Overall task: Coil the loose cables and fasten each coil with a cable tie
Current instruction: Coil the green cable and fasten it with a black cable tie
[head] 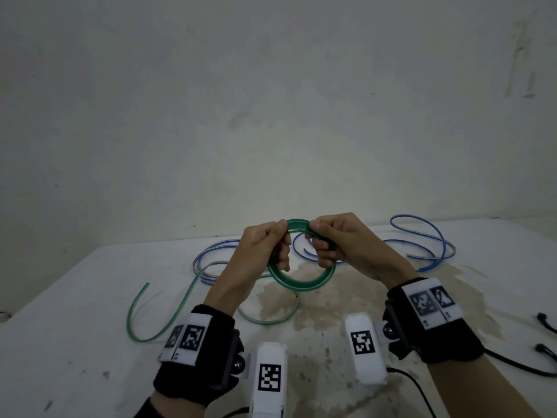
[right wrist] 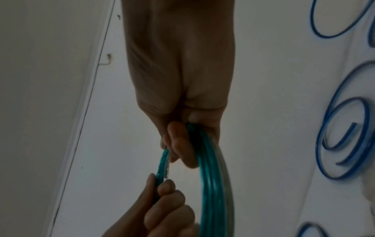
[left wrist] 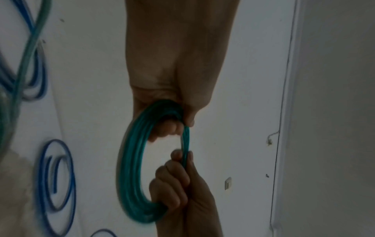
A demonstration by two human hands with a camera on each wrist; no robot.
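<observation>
So there's one green cable (head: 301,279) and it's partly wound into a coil held up above the white counter (head: 75,297), just in front of the wall. Both hands are on that coil: the left hand (head: 265,245) has its grip clamped on the coil's left side, thumb on top and fingers curled through the loop, and the right hand (head: 340,242) has its grip clamped on the right side the same way. In the wrist views you can count several turns bunched together in the coil, maybe four or five, hard to say exactly because it's blurry. The rest of the green cable trails off the coil down onto the counter, swinging in a big loop below the coil and ending in a free tip out to the coil's left. Blue cable (head: 422,239) is lying loose on the counter behind the coil, spread to both sides of it in open loops; I can't tell if that's one piece or two. Two black cable ends (head: 542,318) sit way off to the coil's right, by the counter's right edge. Open counter surface left of the coil, plus a brownish stain (head: 316,297) right under it.
</observation>
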